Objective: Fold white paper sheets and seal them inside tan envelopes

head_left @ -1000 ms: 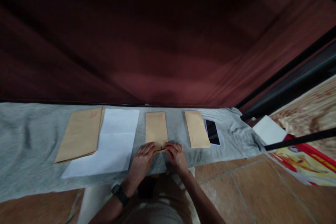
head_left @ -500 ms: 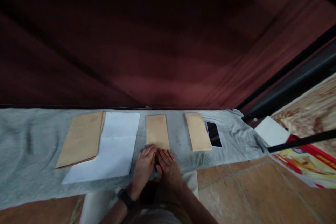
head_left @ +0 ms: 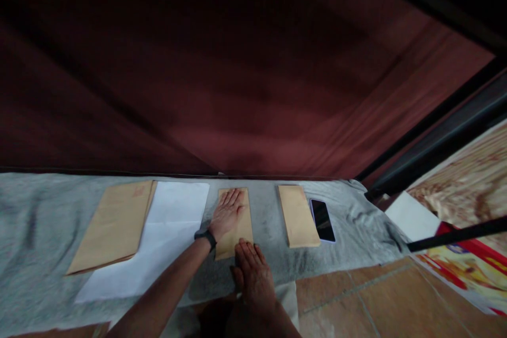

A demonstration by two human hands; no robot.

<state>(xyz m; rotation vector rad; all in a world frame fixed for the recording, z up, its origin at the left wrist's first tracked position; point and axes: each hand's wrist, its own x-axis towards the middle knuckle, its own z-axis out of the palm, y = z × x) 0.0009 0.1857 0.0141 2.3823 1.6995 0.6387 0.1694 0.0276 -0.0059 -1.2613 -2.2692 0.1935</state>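
A narrow brown envelope (head_left: 242, 232) lies lengthwise on the grey cloth (head_left: 39, 211) in front of me. My left hand (head_left: 227, 212), with a dark watch on its wrist, lies flat and open on the envelope's far half, fingers stretched forward. My right hand (head_left: 252, 274) rests palm down with its fingers on the envelope's near edge, fingers extended and together. Neither hand holds anything.
A white sheet (head_left: 162, 237) and a large brown envelope (head_left: 114, 224) lie to the left. Another narrow brown envelope (head_left: 298, 215) and a dark phone (head_left: 322, 219) lie to the right. A dark red curtain hangs behind. Tiled floor (head_left: 376, 301) and printed papers (head_left: 467, 259) are at right.
My left hand has slid forward from the envelope's near edge up over its far half. My right hand stayed at the near edge. The view has shifted slightly.
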